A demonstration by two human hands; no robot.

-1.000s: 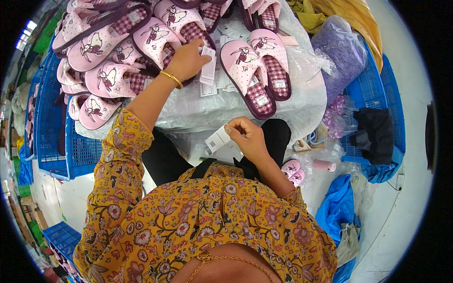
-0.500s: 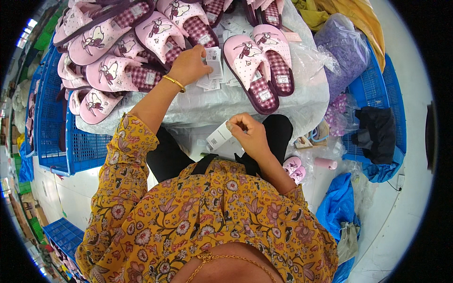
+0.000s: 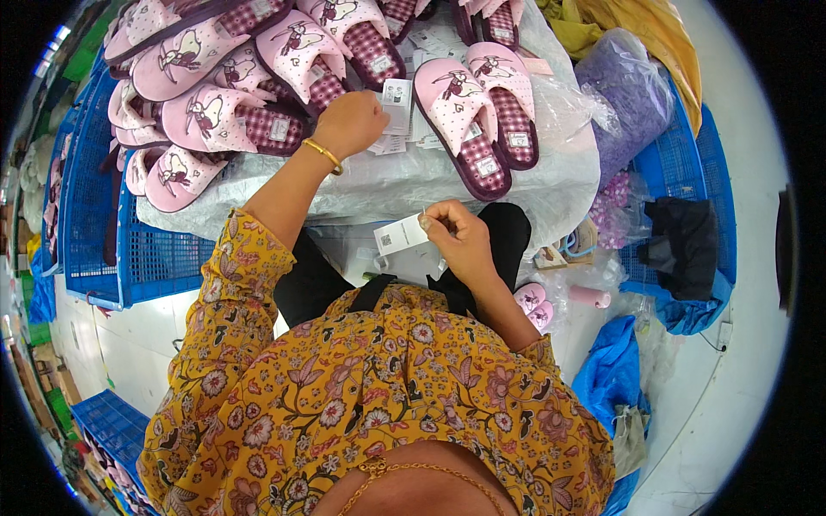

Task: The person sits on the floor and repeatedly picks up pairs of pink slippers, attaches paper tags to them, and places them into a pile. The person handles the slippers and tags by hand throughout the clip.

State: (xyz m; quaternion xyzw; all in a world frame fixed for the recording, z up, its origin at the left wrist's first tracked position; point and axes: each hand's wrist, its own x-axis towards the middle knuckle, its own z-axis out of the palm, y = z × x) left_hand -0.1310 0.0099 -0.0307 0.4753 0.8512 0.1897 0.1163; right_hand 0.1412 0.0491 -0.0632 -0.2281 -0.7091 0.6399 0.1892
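Observation:
Between the thumb and fingers of my right hand (image 3: 458,238) is a white paper hang tag (image 3: 401,235) with a small square code on it, held over my lap. My left hand (image 3: 351,123) is curled at the left edge of a pile of white tags (image 3: 396,107) on the table; its fingertips are hidden, so what it grips cannot be made out. Right of the pile lies a pair of pink slippers (image 3: 457,95) with a cartoon print and plum checked insoles. More pink slippers (image 3: 206,118) are heaped left of and beyond my left hand.
A plastic-covered table (image 3: 551,176) stands before my knees. Blue crates (image 3: 163,267) flank it at left and right. A purple-filled plastic bag (image 3: 624,95) and yellow cloth (image 3: 662,39) are at the far right. Small pink slippers (image 3: 535,303) and a blue sack (image 3: 607,365) lie at lower right.
My right hand has risen slightly, and the tag in it now lies more level. My left hand's fingers have curled in beside the tag pile. The whole view has shifted a little.

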